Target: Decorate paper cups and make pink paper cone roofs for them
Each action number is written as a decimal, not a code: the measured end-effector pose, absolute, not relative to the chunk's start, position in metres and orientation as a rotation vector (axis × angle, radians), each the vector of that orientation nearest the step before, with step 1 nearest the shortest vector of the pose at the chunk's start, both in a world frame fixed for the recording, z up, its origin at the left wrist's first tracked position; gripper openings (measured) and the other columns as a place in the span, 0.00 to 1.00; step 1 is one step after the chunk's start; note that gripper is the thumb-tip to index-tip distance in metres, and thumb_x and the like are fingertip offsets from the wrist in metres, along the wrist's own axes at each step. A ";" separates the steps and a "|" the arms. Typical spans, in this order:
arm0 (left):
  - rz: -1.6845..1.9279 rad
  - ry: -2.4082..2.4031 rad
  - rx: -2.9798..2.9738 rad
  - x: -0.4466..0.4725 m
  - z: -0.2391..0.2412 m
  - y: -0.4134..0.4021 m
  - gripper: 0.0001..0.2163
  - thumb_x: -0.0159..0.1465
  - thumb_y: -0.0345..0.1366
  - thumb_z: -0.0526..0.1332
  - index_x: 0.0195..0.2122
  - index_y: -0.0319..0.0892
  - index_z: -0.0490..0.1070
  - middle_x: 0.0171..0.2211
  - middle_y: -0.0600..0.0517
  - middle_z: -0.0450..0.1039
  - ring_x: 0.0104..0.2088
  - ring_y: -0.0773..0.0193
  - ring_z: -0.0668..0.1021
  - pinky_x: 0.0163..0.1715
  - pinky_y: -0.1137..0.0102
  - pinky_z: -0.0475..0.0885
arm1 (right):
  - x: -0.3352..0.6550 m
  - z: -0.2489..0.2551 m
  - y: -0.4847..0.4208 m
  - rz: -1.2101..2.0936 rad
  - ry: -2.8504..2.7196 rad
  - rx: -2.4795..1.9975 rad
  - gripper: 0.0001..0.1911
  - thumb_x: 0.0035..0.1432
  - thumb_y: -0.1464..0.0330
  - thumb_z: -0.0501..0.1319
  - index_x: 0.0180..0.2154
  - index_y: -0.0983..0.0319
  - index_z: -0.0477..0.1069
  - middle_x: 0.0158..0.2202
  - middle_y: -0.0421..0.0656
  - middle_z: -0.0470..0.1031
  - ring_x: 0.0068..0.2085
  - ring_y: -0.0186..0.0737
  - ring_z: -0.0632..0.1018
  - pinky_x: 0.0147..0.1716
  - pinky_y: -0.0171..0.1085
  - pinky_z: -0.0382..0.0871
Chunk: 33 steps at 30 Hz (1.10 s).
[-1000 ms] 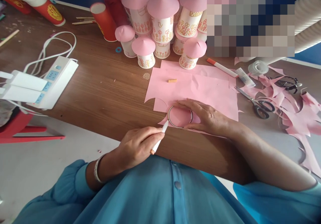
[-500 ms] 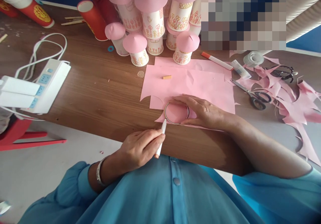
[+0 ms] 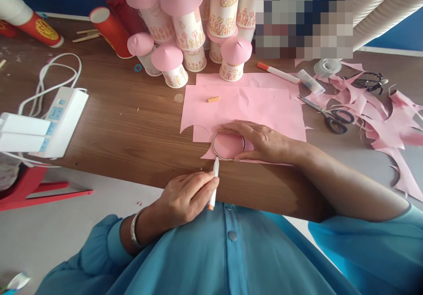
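Head view: a clock face centred on the ring, 12 o'clock lying on the far side from the person.
Ring: the thin round ring lies flat at the clock's centre, on the near edge of the pink paper.
Right hand: at 3 o'clock, the right hand is curved around the ring's side, thumb on the near edge and fingers on the far one, holding it against the paper.
Left hand: at 7 o'clock, the left hand is clamped on a white marker, apart from the right one; a bracelet circles the wrist.
Marker tip: at the ring's edge, between 7 and 8 o'clock; too small to tell whether it touches the paper.
Cap: a small orange cap lies on the paper at 11 o'clock.
Cups: farther off at 11 o'clock stand white cups with pink conical tops and drawn flowers.
Second marker: a red-ended marker, 1 o'clock, just beside the paper's far edge.
Tape: a clear roll, 2 o'clock.
Scissors: black-handled scissors, between 2 and 3 o'clock, blades pointing to 10.
Scraps: cut pink scraps, heaped at 3 o'clock.
Power strip: a white power strip, well apart at 9 o'clock.
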<state>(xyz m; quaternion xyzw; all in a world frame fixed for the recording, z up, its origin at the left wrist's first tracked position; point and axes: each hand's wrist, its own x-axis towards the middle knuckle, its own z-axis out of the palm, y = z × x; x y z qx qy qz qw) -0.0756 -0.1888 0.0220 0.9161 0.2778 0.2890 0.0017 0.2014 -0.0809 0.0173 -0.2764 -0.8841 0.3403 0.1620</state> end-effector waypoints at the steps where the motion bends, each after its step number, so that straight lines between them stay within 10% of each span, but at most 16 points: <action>1: 0.922 0.863 2.874 -0.075 0.022 -0.189 0.15 0.76 0.35 0.52 0.49 0.31 0.76 0.42 0.40 0.82 0.45 0.58 0.85 0.45 0.68 0.82 | 0.201 0.017 -0.081 0.967 -2.521 -0.779 0.40 0.65 0.56 0.68 0.72 0.53 0.55 0.67 0.50 0.70 0.67 0.55 0.73 0.65 0.56 0.70; 33: 0.933 0.795 2.906 -0.051 0.023 -0.190 0.17 0.78 0.35 0.49 0.48 0.30 0.75 0.42 0.40 0.82 0.42 0.60 0.85 0.43 0.68 0.83 | 0.203 0.013 -0.080 0.990 -2.509 -0.787 0.39 0.65 0.55 0.68 0.71 0.54 0.57 0.68 0.50 0.70 0.67 0.54 0.72 0.65 0.53 0.70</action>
